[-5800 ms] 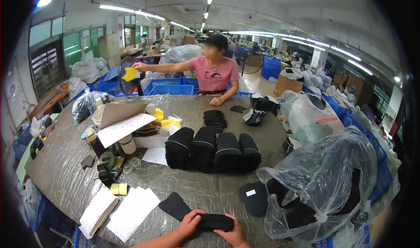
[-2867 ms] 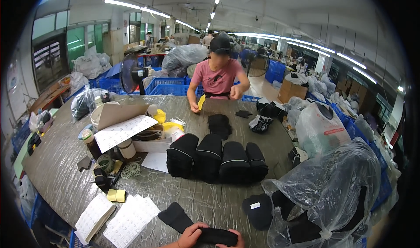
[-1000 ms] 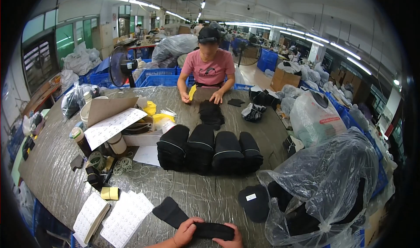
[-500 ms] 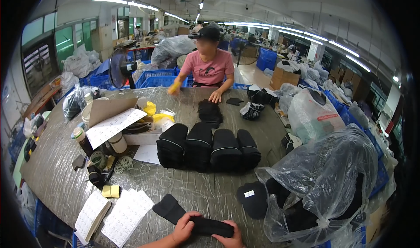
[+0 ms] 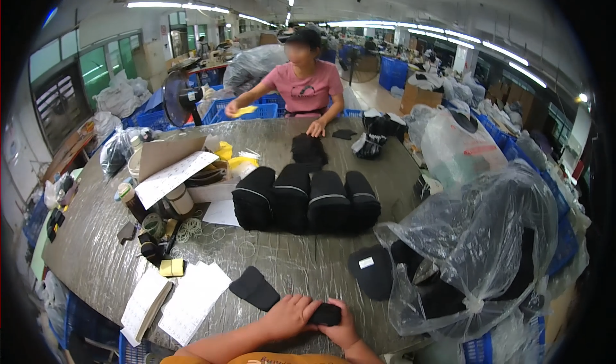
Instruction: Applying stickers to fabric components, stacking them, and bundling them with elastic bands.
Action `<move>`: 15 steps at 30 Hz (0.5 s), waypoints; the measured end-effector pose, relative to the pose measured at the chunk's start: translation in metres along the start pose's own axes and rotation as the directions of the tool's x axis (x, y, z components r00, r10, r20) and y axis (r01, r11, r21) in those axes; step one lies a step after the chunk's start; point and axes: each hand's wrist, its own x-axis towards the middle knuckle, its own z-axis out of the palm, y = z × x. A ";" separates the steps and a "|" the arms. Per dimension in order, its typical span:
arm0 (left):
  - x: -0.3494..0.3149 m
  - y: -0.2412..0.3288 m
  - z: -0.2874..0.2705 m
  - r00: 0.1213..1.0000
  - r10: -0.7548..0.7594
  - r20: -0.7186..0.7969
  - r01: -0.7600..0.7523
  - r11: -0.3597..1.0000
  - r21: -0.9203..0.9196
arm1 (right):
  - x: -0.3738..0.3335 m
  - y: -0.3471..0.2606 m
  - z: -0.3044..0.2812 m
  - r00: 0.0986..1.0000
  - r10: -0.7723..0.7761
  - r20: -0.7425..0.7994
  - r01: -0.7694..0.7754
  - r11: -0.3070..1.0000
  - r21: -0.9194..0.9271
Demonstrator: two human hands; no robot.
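My left hand point(image 5: 292, 314) lies over a black fabric bundle point(image 5: 328, 314), its fingers closed across the top. My right hand point(image 5: 341, 327) grips the bundle's right end, thumb on top. Most of the bundle is hidden under my fingers. Just left of it a flat black fabric piece point(image 5: 254, 288) rests on the table; I cannot tell whether it joins the bundle. Farther off, black fabric stacks point(image 5: 306, 203) stand in a row, with pale bands round them. To the right lies a dark fabric pile with a white label point(image 5: 370, 271).
A clear plastic bag point(image 5: 471, 255) of black fabric fills the right side. Paper sheets point(image 5: 192, 303), a yellow roll point(image 5: 171, 268), rubber bands point(image 5: 188, 230) and bottles lie left. Across the plastic-covered table point(image 5: 96, 248), a co-worker point(image 5: 301, 85) holds something yellow beside black pieces.
My left hand has moved right over the bundle, bringing my hands together. The bundle now shows shorter between them. The co-worker's hand with the yellow thing has moved left and farther away.
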 end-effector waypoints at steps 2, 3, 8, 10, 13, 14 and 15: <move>0.004 -0.005 -0.003 1.000 -0.026 -0.011 0.025 0.994 -0.103 | 0.001 -0.001 0.000 1.000 0.014 -0.008 -0.014 1.000 -0.016; 0.006 -0.008 -0.009 0.998 -0.061 0.025 0.064 0.983 -0.174 | 0.005 -0.008 -0.001 0.991 0.133 0.006 -0.133 0.991 0.028; 0.032 -0.068 -0.030 0.824 -0.560 0.085 0.487 0.625 -0.610 | 0.044 -0.024 -0.039 0.967 -0.085 -0.239 0.034 0.977 -0.212; 0.043 -0.111 -0.025 0.753 -0.627 0.199 0.556 0.445 -0.703 | 0.065 -0.023 -0.059 0.941 -0.126 -0.315 0.015 0.943 -0.333; 0.046 -0.141 -0.002 0.681 -0.711 0.178 0.698 0.555 -0.454 | 0.098 0.001 -0.078 0.950 -0.057 -0.308 -0.065 0.926 -0.371; 0.050 -0.141 0.004 0.643 -0.763 0.057 0.761 0.630 -0.156 | 0.105 0.009 -0.082 0.957 -0.006 -0.291 -0.134 0.878 -0.459; 0.054 -0.130 -0.001 0.656 -0.752 0.066 0.751 0.643 -0.150 | 0.111 0.014 -0.085 0.959 0.050 -0.280 -0.200 0.819 -0.538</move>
